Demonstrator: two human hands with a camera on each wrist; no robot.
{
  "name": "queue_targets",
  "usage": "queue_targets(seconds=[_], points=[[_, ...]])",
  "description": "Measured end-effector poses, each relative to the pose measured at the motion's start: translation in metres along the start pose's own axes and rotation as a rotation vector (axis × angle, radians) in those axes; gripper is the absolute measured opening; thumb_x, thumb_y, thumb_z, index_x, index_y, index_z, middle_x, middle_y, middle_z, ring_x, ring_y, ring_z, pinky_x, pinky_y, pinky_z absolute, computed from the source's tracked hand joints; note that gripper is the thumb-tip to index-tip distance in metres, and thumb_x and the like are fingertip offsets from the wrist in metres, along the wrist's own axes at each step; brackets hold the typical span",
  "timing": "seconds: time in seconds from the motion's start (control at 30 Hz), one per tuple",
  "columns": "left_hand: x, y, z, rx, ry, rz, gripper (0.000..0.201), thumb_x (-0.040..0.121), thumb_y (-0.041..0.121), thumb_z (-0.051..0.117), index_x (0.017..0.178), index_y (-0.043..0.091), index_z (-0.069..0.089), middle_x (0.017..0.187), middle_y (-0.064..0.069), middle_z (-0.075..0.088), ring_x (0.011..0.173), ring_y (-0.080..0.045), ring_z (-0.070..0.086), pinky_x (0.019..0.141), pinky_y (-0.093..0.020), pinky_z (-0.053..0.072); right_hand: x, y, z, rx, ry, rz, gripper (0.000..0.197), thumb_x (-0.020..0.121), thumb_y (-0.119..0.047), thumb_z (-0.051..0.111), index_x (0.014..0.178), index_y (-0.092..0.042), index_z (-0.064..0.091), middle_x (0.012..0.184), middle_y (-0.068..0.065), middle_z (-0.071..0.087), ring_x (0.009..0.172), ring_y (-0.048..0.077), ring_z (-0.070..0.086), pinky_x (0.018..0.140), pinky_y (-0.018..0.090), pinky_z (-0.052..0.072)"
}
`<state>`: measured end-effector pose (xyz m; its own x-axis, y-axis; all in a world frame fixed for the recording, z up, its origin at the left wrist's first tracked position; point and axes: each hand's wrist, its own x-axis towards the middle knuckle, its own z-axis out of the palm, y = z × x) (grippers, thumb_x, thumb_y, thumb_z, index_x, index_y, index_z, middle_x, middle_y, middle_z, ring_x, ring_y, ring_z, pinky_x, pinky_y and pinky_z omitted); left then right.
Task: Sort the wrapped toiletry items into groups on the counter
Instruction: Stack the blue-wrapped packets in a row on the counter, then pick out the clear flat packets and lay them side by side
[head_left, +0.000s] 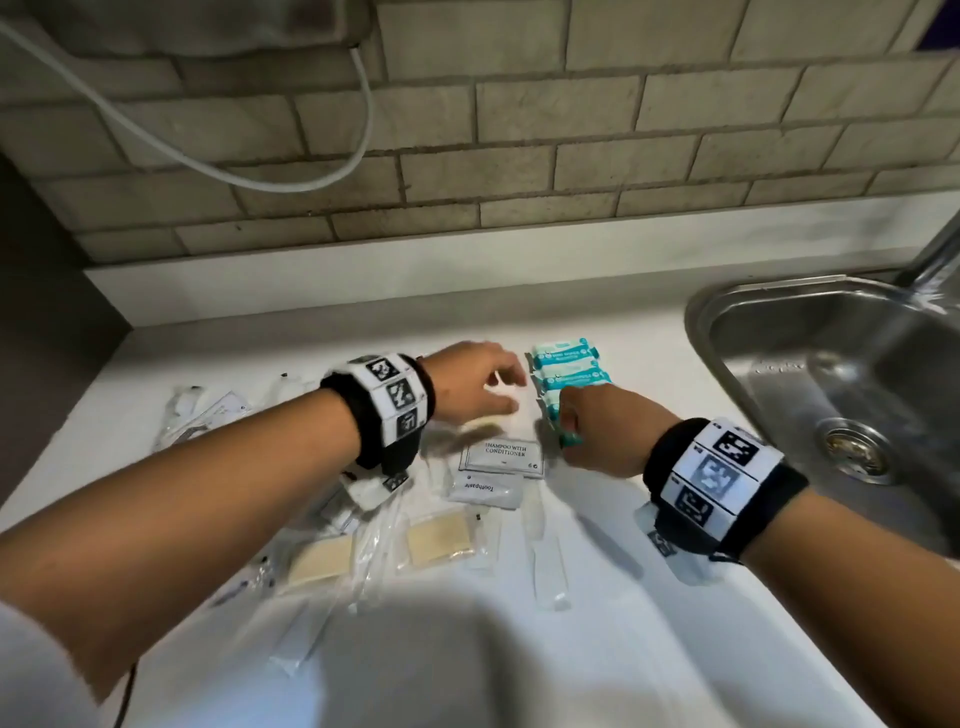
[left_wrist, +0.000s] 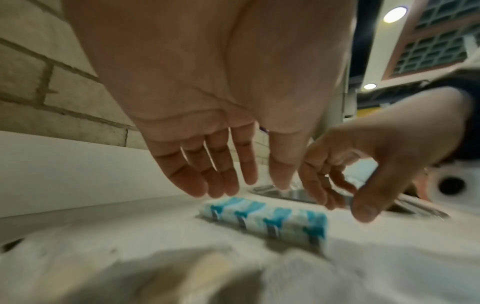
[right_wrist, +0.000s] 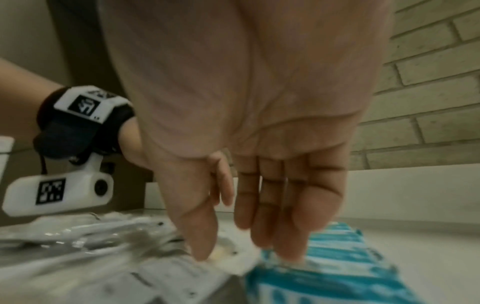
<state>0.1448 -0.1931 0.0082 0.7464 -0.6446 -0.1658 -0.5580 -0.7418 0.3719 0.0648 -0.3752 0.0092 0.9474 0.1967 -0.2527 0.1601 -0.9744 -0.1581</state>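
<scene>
A row of teal-and-white wrapped packets (head_left: 566, 371) lies side by side on the white counter (head_left: 649, 597), left of the sink; it also shows as packets (left_wrist: 267, 220) and packets (right_wrist: 337, 267) in the wrist views. My left hand (head_left: 506, 389) hovers open just left of the row, fingers relaxed and holding nothing; the left wrist view shows this left hand (left_wrist: 241, 185) above the counter. My right hand (head_left: 569, 421) hangs over the row's near end with loosely curved fingers. The right wrist view shows that right hand (right_wrist: 246, 246) with its fingertips (right_wrist: 288, 255) at the nearest packet's edge, gripping nothing.
A shampoo sachet (head_left: 501, 457) and a toothpaste sachet (head_left: 485, 491) lie nearer me, with two wrapped soap bars (head_left: 439, 538) and several clear-wrapped items (head_left: 202, 410) to the left. A steel sink (head_left: 779, 322) is at right, a tiled wall (head_left: 571, 156) behind.
</scene>
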Motion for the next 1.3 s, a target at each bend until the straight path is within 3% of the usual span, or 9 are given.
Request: queue_targets(seconds=[0.1,0.2,0.4,0.57,0.77,0.9,1.0,1.1,1.3], points=[[-0.038,0.001,0.021,0.089,-0.146,-0.041,0.06,0.081,0.053,0.067,0.132,0.026,0.052,0.123,0.007,0.054,0.109,-0.013,0.053,0.096,-0.035,0.047,-0.02,-0.023,0.014,0.027,-0.165,0.052,0.031,0.08,-0.051,0.063,0.077,-0.021,0.058,0.082,-0.001,0.063,0.076,0.017,0.059,0.066,0.027,0.048],[-0.053,0.0,0.039,0.218,-0.151,-0.033,0.076,0.072,0.063,0.068,0.137,0.027,0.047,0.115,0.007,0.053,0.103,-0.015,0.052,0.092,-0.036,0.049,-0.035,-0.039,0.029,0.048,-0.233,0.126,0.048,0.077,-0.059,0.065,0.094,-0.014,0.067,0.093,0.002,0.067,0.087,0.019,0.063,0.076,0.029,0.053],[-0.059,0.006,0.044,0.307,-0.145,-0.039,0.037,0.09,0.04,0.059,0.118,0.016,0.063,0.104,-0.004,0.056,0.093,-0.025,0.058,0.084,-0.038,0.05,-0.044,-0.051,0.038,0.136,-0.159,0.245,0.032,0.082,-0.026,0.07,0.106,-0.006,0.061,0.105,0.009,0.065,0.1,0.023,0.064,0.073,0.024,0.049],[-0.07,0.007,0.037,0.327,-0.03,-0.135,0.027,0.094,0.027,0.046,0.09,0.005,0.061,0.083,-0.011,0.062,0.071,-0.027,0.055,0.062,-0.031,0.042,-0.045,-0.058,0.042,0.231,-0.178,0.321,0.041,0.082,-0.021,0.068,0.116,-0.002,0.057,0.114,0.011,0.063,0.108,0.026,0.062,0.095,0.035,0.053],[-0.096,-0.009,0.008,0.151,0.211,-0.267,0.021,0.092,0.022,0.05,0.076,0.009,0.053,0.068,-0.004,0.05,0.062,-0.023,0.048,0.055,-0.028,0.032,-0.035,-0.067,0.044,0.338,-0.132,0.316,0.026,0.088,-0.017,0.058,0.108,-0.001,0.059,0.096,0.009,0.06,0.087,0.025,0.06,0.073,0.029,0.049],[-0.118,-0.025,-0.012,0.06,0.332,-0.316,0.021,0.09,0.02,0.055,0.07,0.011,0.053,0.058,0.0,0.047,0.06,-0.023,0.046,0.05,-0.029,0.028,-0.018,-0.083,0.039,0.288,-0.183,0.272,0.041,0.078,-0.02,0.07,0.115,-0.009,0.054,0.101,0.01,0.067,0.094,0.03,0.068,0.084,0.038,0.057],[-0.133,-0.032,-0.02,0.07,0.342,-0.35,0.019,0.09,0.02,0.055,0.072,0.013,0.056,0.06,-0.003,0.051,0.061,-0.024,0.047,0.057,-0.028,0.03,0.008,-0.084,0.051,0.059,-0.191,0.236,0.022,0.078,-0.03,0.069,0.095,-0.02,0.06,0.105,0.004,0.062,0.094,0.028,0.065,0.084,0.049,0.056],[-0.144,-0.037,-0.02,0.123,0.323,-0.381,0.022,0.09,0.021,0.054,0.08,0.004,0.063,0.07,-0.012,0.058,0.066,-0.029,0.051,0.059,-0.029,0.033,-0.001,-0.099,0.043,0.082,-0.13,0.222,0.048,0.083,-0.026,0.062,0.127,-0.009,0.053,0.122,0.017,0.056,0.107,0.036,0.06,0.085,0.048,0.053],[-0.157,-0.06,-0.005,0.286,0.148,-0.598,0.024,0.093,0.022,0.05,0.084,0.004,0.063,0.09,-0.015,0.065,0.075,-0.028,0.058,0.063,-0.029,0.042,0.0,-0.105,0.04,0.145,-0.076,0.234,0.06,0.085,-0.032,0.061,0.138,-0.01,0.046,0.137,0.014,0.044,0.123,0.037,0.048,0.08,0.045,0.051]])
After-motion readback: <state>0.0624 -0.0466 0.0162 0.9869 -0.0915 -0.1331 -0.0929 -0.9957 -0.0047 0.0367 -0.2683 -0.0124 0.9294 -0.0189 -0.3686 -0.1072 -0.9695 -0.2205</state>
